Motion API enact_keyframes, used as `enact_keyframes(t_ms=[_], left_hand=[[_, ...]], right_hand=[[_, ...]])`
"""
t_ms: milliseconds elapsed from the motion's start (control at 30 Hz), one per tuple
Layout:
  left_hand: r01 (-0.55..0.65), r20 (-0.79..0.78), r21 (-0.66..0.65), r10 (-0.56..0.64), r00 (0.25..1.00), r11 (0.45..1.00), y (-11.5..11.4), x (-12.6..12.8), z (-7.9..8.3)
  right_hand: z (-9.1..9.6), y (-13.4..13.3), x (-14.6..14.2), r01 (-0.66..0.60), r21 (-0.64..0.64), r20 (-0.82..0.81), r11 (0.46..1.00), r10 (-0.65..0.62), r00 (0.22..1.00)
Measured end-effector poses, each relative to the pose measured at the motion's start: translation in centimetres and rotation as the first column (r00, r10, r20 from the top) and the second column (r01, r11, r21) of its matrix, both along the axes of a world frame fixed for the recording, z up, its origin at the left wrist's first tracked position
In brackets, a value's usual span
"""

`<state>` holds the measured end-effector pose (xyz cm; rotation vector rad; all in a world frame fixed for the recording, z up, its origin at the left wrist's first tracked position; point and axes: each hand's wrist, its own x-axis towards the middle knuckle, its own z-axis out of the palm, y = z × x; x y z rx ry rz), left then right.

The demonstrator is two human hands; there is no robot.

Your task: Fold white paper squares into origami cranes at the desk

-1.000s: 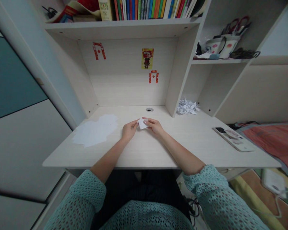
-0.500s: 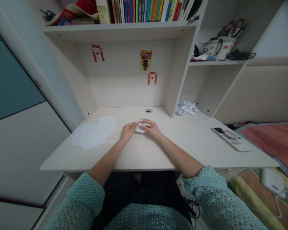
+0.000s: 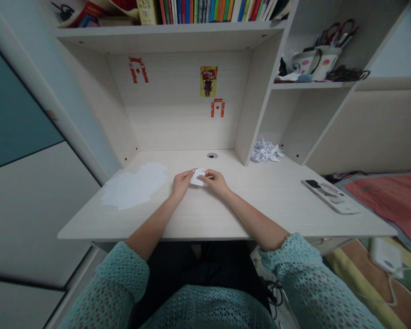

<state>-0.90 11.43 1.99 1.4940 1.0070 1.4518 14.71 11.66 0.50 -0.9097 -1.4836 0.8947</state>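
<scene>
A small white piece of paper (image 3: 197,177) is held between my two hands, just over the middle of the desk. My left hand (image 3: 182,183) pinches its left edge. On the right side, my right hand (image 3: 215,181) grips it between thumb and fingers. To the left, many flat white paper pieces (image 3: 137,185) lie spread in an overlapping patch on the desk. A heap of small folded white papers (image 3: 266,151) sits at the back right, in the lower shelf opening.
On the white desk (image 3: 205,219), a phone (image 3: 330,196) lies at the right. Books (image 3: 208,11) fill the shelf above. Cups with scissors and pens (image 3: 324,59) stand on the right shelf. A cable hole (image 3: 212,156) is near the back panel.
The paper has been turned and now shows a flatter, squarer face between my fingers. My hands stay in nearly the same spot. The view has tipped slightly.
</scene>
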Motion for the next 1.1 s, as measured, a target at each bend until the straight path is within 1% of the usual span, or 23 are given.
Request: enact_keyframes(t_ms=[100, 233, 300, 367, 433, 500, 600, 700, 800, 900, 1000, 1100], left_hand=[[-0.058, -0.007, 0.007, 0.058, 0.998, 0.998, 0.1, -0.1, 0.1], [-0.079, -0.015, 0.0, 0.079, 0.997, 0.997, 0.1, -0.1, 0.1], [-0.056, 0.012, -0.038, 0.056, 0.998, 0.998, 0.2, -0.1, -0.1], [0.002, 0.05, -0.096, 0.003, 0.999, 0.995, 0.3, -0.1, -0.3], [0.058, 0.047, -0.153, -0.052, 0.998, 0.987, 0.3, 0.0, -0.5], [0.096, 0.002, -0.204, -0.098, 0.995, 0.974, 0.3, 0.1, -0.6], [0.123, -0.05, -0.261, -0.141, 0.989, 0.957, 0.2, 0.2, -0.7], [0.114, -0.063, -0.288, -0.138, 0.988, 0.951, 0.1, 0.4, -0.6], [0.102, -0.049, -0.305, -0.123, 0.991, 0.947, 0.1, 0.4, -0.5], [0.097, -0.025, -0.301, -0.109, 0.994, 0.949, 0.1, 0.3, -0.6], [0.102, -0.022, -0.291, -0.113, 0.993, 0.951, 0.2, 0.3, -0.8], [0.114, -0.038, -0.278, -0.129, 0.991, 0.954, 0.3, 0.2, -1.0]], right_hand=[[-0.1, -0.2, -0.2, -0.045, 0.022, 0.015, 0.999, 0.045, 0.999], [-0.3, -0.1, -0.3, -0.087, -0.012, -0.068, 0.996, 0.086, 0.994], [-0.3, 0.2, 0.0, -0.08, -0.034, -0.126, 0.996, 0.075, 0.989], [-0.1, 0.4, 0.3, -0.053, -0.047, -0.174, 0.997, 0.044, 0.984], [0.1, 0.7, 0.7, -0.01, -0.05, -0.199, 0.999, 0.0, 0.98], [0.3, 0.8, 1.0, 0.02, -0.047, -0.181, 0.999, -0.028, 0.983], [0.5, 0.8, 1.2, 0.023, -0.013, -0.085, 1.0, -0.024, 0.996], [0.6, 0.6, 1.2, 0.028, 0.049, 0.009, 0.998, -0.029, 1.0], [0.8, 0.5, 1.2, 0.058, 0.069, 0.04, 0.996, -0.061, 0.997], [0.7, 0.5, 1.0, 0.097, -0.018, -0.015, 0.995, -0.097, 0.995], [0.7, 0.5, 0.8, 0.068, -0.133, -0.093, 0.989, -0.081, 0.992], [0.6, 0.4, 0.8, 0.045, -0.174, -0.127, 0.984, -0.067, 0.99]])
